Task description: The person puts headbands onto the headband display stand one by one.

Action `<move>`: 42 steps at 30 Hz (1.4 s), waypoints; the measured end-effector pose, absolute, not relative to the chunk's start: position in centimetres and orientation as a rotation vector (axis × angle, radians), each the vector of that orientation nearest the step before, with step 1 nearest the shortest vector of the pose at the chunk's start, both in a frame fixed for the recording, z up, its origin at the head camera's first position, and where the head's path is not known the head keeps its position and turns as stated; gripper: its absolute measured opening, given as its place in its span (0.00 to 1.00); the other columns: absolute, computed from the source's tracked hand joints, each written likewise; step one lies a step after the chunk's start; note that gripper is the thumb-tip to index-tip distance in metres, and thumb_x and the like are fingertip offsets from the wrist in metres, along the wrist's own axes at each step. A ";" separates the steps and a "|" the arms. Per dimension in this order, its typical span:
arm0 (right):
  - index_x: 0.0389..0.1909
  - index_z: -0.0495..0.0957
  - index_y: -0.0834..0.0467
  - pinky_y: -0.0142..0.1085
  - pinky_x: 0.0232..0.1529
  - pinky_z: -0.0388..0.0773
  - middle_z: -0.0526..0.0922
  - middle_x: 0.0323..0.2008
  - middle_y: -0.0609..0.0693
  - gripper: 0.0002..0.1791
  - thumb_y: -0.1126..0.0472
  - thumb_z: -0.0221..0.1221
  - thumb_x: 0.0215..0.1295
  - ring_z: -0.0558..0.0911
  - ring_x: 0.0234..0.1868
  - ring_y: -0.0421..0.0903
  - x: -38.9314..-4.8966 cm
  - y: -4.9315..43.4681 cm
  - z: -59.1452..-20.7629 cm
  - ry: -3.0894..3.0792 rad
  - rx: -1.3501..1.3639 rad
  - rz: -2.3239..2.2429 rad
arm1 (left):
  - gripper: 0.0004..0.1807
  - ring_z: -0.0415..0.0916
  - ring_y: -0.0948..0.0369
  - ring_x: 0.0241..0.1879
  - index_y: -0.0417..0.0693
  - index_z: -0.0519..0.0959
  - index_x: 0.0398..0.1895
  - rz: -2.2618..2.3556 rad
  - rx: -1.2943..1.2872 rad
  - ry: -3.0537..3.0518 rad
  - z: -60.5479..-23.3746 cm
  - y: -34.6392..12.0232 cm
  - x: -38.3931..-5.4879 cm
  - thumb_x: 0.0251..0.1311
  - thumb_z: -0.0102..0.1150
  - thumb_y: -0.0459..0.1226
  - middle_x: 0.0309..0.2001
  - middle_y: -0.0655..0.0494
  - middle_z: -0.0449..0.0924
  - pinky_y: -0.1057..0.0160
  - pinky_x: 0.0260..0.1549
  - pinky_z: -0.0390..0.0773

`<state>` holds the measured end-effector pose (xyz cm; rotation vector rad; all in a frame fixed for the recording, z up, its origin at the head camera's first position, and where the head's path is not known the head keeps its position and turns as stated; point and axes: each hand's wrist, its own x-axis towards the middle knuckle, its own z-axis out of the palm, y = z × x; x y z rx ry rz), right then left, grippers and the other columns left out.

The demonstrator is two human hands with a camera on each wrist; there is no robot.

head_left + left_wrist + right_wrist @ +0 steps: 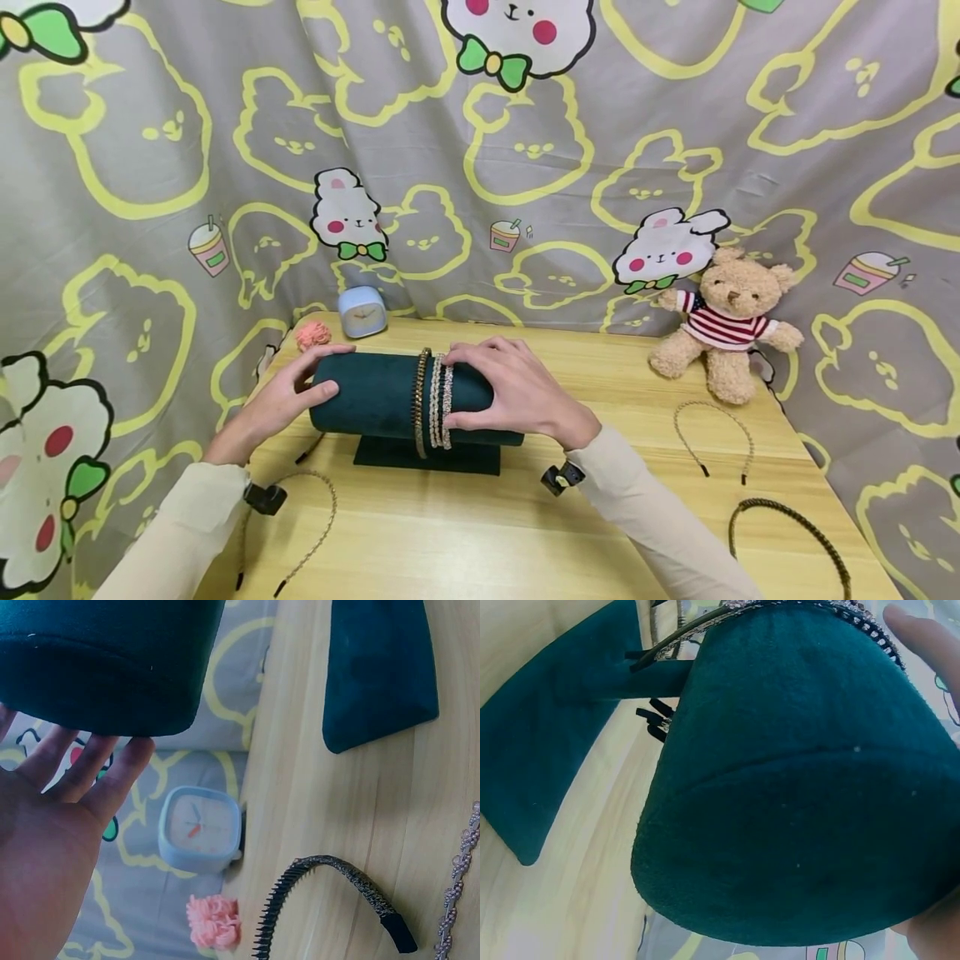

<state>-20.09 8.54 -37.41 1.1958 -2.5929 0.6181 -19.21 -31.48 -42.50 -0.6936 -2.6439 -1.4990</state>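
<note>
- The beaded headband (448,398) sits around the teal velvet headband stand (367,387), right of its middle; it crosses the stand's long axis, which runs from left to right.
- It lies just left of the right hand (521,390), the nearer one; thumb and fingertips are wide apart and seem to touch it (if they grip it, I cannot tell).
- The right hand arches over the stand; the left hand (281,400), fingers quite straight, touches the stand's left end.

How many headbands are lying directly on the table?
4: a beaded headband and a toothed headband on the person's left; a slim headband and, nearer, a dark braided headband on the right. Others may hide behind the display roll.
</note>
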 end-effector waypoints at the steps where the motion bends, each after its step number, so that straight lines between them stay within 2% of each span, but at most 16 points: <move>1: 0.71 0.77 0.37 0.52 0.66 0.72 0.79 0.73 0.41 0.43 0.25 0.72 0.57 0.77 0.66 0.46 -20.1 8.5 -37.4 -2.589 1.194 0.609 | 0.29 0.68 0.74 0.70 0.54 0.69 0.82 -1.501 -0.690 -2.645 -42.5 -31.5 -19.2 0.82 0.54 0.35 0.80 0.47 0.67 0.73 0.63 0.71; 5: 0.71 0.77 0.37 0.52 0.66 0.72 0.81 0.71 0.39 0.42 0.26 0.71 0.58 0.78 0.65 0.46 -20.1 8.5 -37.4 -2.584 1.192 0.589 | 0.29 0.68 0.74 0.70 0.56 0.68 0.82 -1.506 -0.691 -2.642 -42.6 -31.6 -19.3 0.82 0.54 0.35 0.80 0.50 0.67 0.73 0.63 0.71; 13: 0.72 0.75 0.39 0.52 0.65 0.72 0.83 0.68 0.40 0.43 0.26 0.69 0.58 0.77 0.64 0.48 -19.8 8.4 -37.2 -2.613 1.166 0.568 | 0.29 0.67 0.75 0.70 0.53 0.68 0.83 -1.519 -0.702 -2.641 -42.6 -31.7 -19.4 0.82 0.54 0.35 0.81 0.46 0.66 0.75 0.64 0.68; 21: 0.75 0.72 0.38 0.57 0.71 0.69 0.80 0.72 0.43 0.49 0.20 0.68 0.56 0.76 0.67 0.49 -19.4 8.3 -37.2 -2.624 1.135 0.501 | 0.29 0.68 0.74 0.70 0.55 0.68 0.83 -1.509 -0.702 -2.642 -42.6 -31.6 -19.5 0.82 0.53 0.35 0.81 0.46 0.66 0.73 0.63 0.71; 27: 0.77 0.73 0.40 0.60 0.72 0.68 0.78 0.75 0.44 0.49 0.22 0.68 0.57 0.76 0.67 0.51 -19.4 8.1 -37.2 -2.593 1.143 0.477 | 0.29 0.68 0.74 0.70 0.57 0.68 0.83 -1.498 -0.702 -2.646 -42.5 -31.7 -19.5 0.82 0.53 0.35 0.81 0.47 0.65 0.73 0.62 0.72; 36: 0.80 0.71 0.38 0.59 0.72 0.66 0.74 0.79 0.44 0.49 0.22 0.66 0.60 0.76 0.69 0.52 -19.3 8.2 -37.4 -2.590 1.161 0.463 | 0.29 0.68 0.75 0.70 0.47 0.67 0.83 -1.540 -0.723 -2.613 -42.6 -31.6 -19.4 0.82 0.53 0.34 0.81 0.42 0.66 0.74 0.62 0.71; 42: 0.81 0.69 0.36 0.61 0.74 0.66 0.73 0.79 0.43 0.45 0.26 0.65 0.65 0.73 0.76 0.51 -19.3 10.3 -37.5 -2.608 1.125 0.627 | 0.28 0.70 0.75 0.69 0.45 0.67 0.82 -1.556 -0.754 -2.582 -42.9 -31.5 -19.5 0.82 0.53 0.32 0.80 0.45 0.68 0.75 0.62 0.72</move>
